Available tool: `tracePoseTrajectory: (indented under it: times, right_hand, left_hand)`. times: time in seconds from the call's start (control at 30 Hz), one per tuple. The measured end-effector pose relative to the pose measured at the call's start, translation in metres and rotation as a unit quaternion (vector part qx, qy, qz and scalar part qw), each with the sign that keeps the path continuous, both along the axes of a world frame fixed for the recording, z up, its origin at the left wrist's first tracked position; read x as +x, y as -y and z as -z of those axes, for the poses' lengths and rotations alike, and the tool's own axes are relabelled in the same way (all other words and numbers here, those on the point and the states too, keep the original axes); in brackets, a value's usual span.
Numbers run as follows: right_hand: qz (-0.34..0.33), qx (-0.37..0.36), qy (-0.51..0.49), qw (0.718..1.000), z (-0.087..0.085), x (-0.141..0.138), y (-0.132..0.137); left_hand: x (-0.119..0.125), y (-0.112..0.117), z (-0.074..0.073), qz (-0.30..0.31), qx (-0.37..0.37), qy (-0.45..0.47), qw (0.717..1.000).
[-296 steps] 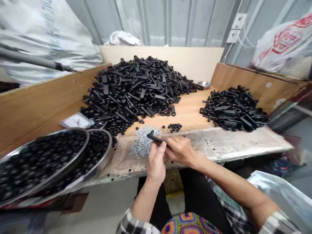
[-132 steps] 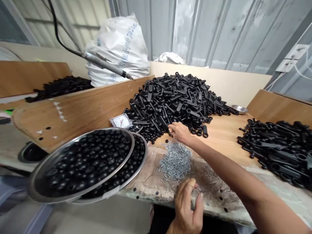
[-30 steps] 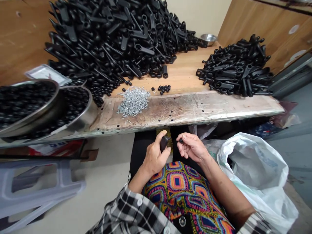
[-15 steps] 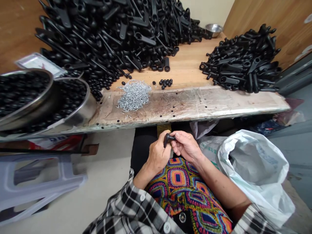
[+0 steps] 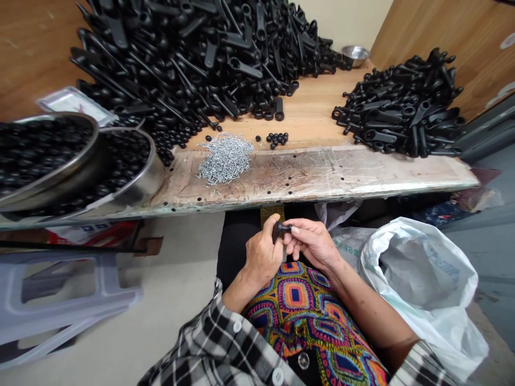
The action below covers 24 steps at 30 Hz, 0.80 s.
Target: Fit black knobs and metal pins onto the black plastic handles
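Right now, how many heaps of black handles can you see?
2: the larger heap at back left, cut off by the picture's top edge, and the smaller heap on the right.

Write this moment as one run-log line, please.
left hand: holding black part | right hand: pinching its narrow end | silvery pieces: heaped on bench

Wooden bench top [image 5: 316,110] stretches ahead of your left hand [image 5: 263,251] and right hand [image 5: 313,241], worn, stained front strip [image 5: 322,171] nearest you. Silvery pin pile [image 5: 226,161] lies ahead and left of left hand, mostly on strip. Small cluster of black balls [image 5: 277,139] sits on wood, straight ahead of hands. Big heap of black handles [image 5: 201,59] lies farther ahead, mostly leftward; smaller handle heap [image 5: 402,110] ahead and right of right hand. Metal bowl [image 5: 355,55] stands far ahead, right of right hand.
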State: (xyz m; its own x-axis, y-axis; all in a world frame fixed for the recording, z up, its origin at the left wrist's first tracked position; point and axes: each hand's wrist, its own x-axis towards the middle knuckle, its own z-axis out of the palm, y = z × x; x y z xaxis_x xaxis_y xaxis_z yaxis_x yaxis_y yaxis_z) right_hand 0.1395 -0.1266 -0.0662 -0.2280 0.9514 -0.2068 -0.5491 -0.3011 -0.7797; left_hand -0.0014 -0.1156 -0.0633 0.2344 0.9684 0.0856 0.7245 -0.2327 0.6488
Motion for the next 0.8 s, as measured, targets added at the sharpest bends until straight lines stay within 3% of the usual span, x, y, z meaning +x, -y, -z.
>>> tracePoseTrajectory:
  times: [0.3, 0.4, 0.57, 0.63, 0.73, 0.8]
  right_hand:
    - [0.110, 0.101, 0.144, 0.978, 0.004, -0.005, 0.012]
    - [0.145, 0.102, 0.172, 0.969, 0.003, -0.004, 0.015]
    - [0.082, 0.004, 0.061, 0.995, 0.001, 0.000, 0.011]
    - [0.072, 0.005, 0.091, 0.993, -0.003, 0.001, 0.009]
    - [0.111, 0.040, 0.196, 0.973, -0.010, 0.002, 0.007]
    - [0.124, 0.044, 0.209, 0.969, -0.011, 0.003, 0.004]
  left_hand:
    - [0.005, 0.009, 0.004, -0.001, 0.085, -0.064, 0.994]
    - [0.007, 0.011, 0.003, 0.018, 0.090, -0.096, 0.991]
    - [0.008, 0.009, 0.000, 0.046, 0.094, -0.152, 0.983]
    - [0.009, 0.007, 0.000, 0.048, 0.092, -0.156, 0.982]
    - [0.012, 0.004, 0.002, 0.034, 0.081, -0.153, 0.984]
    - [0.014, 0.000, 0.005, 0.025, 0.056, -0.134, 0.989]
